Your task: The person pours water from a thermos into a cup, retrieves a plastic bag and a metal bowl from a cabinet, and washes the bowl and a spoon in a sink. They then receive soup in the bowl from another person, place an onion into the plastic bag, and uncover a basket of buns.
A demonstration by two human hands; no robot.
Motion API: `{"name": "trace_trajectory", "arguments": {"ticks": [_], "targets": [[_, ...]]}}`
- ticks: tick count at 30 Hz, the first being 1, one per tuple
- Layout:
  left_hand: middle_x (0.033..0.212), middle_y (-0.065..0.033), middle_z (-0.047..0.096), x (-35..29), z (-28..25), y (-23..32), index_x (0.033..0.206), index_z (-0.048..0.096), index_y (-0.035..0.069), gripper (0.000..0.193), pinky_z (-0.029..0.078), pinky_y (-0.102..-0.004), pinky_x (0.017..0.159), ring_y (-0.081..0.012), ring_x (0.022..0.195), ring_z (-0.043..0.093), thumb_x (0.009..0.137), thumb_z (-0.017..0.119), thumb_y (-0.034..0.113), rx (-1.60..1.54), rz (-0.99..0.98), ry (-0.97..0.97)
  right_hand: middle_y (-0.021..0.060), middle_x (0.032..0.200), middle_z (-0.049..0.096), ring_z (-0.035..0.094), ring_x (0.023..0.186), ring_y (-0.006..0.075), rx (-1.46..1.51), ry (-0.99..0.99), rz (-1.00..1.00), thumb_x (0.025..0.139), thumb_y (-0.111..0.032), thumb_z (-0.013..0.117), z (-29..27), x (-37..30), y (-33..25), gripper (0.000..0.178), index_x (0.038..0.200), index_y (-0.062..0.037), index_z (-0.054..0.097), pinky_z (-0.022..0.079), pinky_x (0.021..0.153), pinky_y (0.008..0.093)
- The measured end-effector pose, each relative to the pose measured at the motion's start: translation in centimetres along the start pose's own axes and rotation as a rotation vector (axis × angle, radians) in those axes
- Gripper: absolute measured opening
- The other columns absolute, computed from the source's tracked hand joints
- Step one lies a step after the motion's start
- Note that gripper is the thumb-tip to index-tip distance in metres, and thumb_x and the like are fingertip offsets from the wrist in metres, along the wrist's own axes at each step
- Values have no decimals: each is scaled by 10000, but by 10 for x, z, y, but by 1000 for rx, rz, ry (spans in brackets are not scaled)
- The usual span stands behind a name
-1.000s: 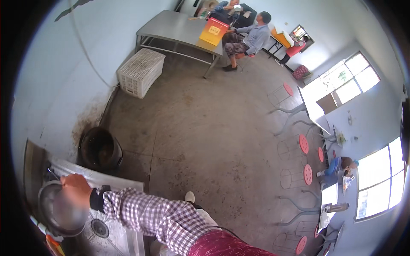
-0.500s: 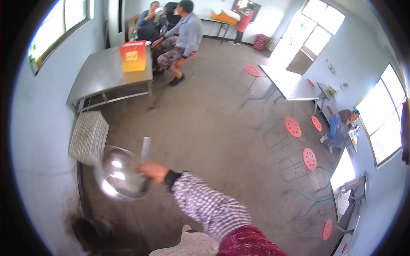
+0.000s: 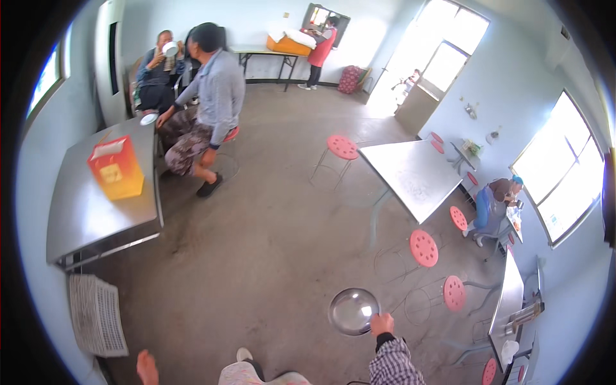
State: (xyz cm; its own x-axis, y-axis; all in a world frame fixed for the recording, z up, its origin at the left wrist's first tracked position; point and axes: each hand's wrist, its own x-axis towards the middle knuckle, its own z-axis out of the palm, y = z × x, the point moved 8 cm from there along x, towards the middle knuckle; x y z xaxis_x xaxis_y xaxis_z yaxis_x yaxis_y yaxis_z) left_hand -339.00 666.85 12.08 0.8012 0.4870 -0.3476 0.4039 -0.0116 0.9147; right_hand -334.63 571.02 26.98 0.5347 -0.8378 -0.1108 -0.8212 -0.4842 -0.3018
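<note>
A shiny round metal bowl [image 3: 354,312] is held by its rim in my right hand [image 3: 382,324], whose fingers are closed on it. The bowl hangs over the floor, left of the red stools. A checked sleeve covers my right forearm [image 3: 393,366]. At the lower left edge my left hand [image 3: 147,367] shows only in part, near a white slatted crate [image 3: 99,314]; its fingers are too unclear to read. I see nothing in it.
A metal table [image 3: 122,215] with a red-and-yellow bag [image 3: 117,168] stands left. A seated person in a grey shirt [image 3: 218,96] is beside it. Red stools [image 3: 423,248] and a metal table [image 3: 417,176] stand right. Another person [image 3: 491,205] sits by the window.
My right hand has carried the bowl from the left, beside the crate, across to the right. The view has shifted, and my left hand now shows at the lower left.
</note>
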Motion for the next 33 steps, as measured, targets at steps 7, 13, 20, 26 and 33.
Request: {"name": "trace_trajectory", "arguments": {"ticks": [7,13,20,26,33], "targets": [[1243,-180,605,65,566,394,1274,534,17,480,483,-409,940,-327,1131,595,863,663,228,593,458,-740,182,766,643,644,600,275,977,-67,363,804,-160,568,-8,73,-117,293,866,123,613,544,431,404],[1304,-226,546,81,821,437,1481,235,5,962,475,-400,964,-305,1186,568,803,745,460,443,162,-1192,124,872,651,666,657,246,1298,-322,441,858,-187,575,134,216,-333,240,972,24,589,547,463,390],[1323,-133,534,206,989,550,1420,355,27,520,438,-414,957,-254,1186,521,979,525,242,81,445,-875,126,891,654,667,741,228,1055,-512,121,891,-152,546,197,406,-620,266,1086,26,582,571,636,380],[1180,-116,619,415,1152,645,1245,529,42,352,456,-410,937,-253,1056,596,938,586,204,2,576,-555,70,880,660,625,805,242,1292,-638,158,931,-169,572,184,553,-824,296,1147,31,595,498,716,410],[1204,-129,531,550,1425,750,1347,386,43,548,621,-372,690,-246,922,656,816,470,-65,-26,-118,-1036,173,1176,613,585,992,259,1124,-146,-81,1002,-275,453,173,855,-875,380,1225,14,557,465,870,403]]}}
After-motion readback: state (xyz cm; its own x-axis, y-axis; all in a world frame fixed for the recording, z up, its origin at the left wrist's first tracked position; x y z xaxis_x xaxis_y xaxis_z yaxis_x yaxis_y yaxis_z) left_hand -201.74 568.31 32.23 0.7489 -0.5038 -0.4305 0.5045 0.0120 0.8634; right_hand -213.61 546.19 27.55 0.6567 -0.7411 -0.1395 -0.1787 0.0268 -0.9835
